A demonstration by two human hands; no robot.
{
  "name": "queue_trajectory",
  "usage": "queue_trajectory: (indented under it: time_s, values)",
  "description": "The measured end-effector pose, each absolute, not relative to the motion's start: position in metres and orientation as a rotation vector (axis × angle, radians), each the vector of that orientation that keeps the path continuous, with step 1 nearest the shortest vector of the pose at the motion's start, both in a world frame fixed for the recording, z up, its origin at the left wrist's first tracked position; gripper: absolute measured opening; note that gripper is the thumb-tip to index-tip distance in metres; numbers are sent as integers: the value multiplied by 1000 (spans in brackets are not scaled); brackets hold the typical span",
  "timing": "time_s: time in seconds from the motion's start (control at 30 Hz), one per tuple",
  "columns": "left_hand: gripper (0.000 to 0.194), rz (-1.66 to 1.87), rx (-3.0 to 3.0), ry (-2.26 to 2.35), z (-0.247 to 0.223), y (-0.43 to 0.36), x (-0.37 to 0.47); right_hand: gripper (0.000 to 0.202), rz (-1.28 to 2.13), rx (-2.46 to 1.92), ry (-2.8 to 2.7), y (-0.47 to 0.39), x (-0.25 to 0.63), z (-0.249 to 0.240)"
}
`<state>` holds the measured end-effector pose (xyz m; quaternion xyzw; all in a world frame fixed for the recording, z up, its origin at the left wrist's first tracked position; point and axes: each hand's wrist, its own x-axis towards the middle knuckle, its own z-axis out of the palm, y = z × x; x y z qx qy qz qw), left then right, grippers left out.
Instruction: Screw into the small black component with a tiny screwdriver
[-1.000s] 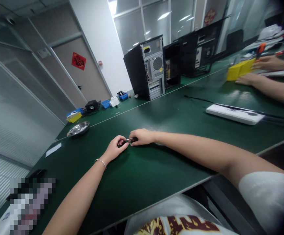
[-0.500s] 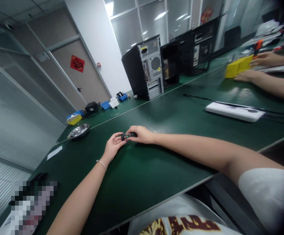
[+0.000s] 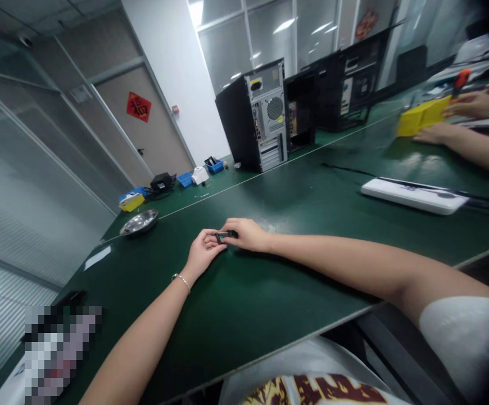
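Note:
My left hand [image 3: 202,252] is closed, with thumb and fingertips pinching a small black part with a green patch [image 3: 218,238]. From the other side my right hand [image 3: 247,234] reaches the same part, its thumb and fingers closed round a small dark piece with a thin, light-coloured edge [image 3: 232,233]. Both hands meet low over the green table [image 3: 244,315]. Whether the two pieces are joined is too small to tell. A bracelet [image 3: 181,282] circles my left wrist.
Ahead on the left lies a metal dish [image 3: 139,223], with a white strip [image 3: 98,257] nearer. Computer cases [image 3: 270,118] stand at the back. A white power strip [image 3: 413,196] with a black cable lies right. Another person's hands [image 3: 434,133] are at a yellow box [image 3: 422,117], one holding an orange-handled tool.
The view has shifted slightly. The small black part has turned between my fingers, and my left fingertips have curled closer to my right hand. The other person's hands stay at the yellow box.

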<state>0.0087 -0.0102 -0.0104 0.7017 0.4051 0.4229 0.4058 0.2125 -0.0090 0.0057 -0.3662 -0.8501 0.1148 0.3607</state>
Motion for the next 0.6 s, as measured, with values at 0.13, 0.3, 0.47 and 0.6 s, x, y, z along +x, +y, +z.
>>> queue_trajectory:
  time_s: [0.13, 0.3, 0.47, 0.6]
  values:
    - [44, 1057, 1808, 1068, -9, -13, 10, 17, 314, -932, -2197, -9, 211, 4]
    - [44, 1057, 1793, 1050, -9, -14, 11, 17, 380, -856, -2180, -6, 211, -1]
    - [46, 1050, 1732, 999, -11, -11, 9, 19, 414, -815, -2174, -5, 210, -3]
    - [50, 1045, 1642, 940, -9, -10, 8, 21, 391, -790, -2172, -5, 211, -2]
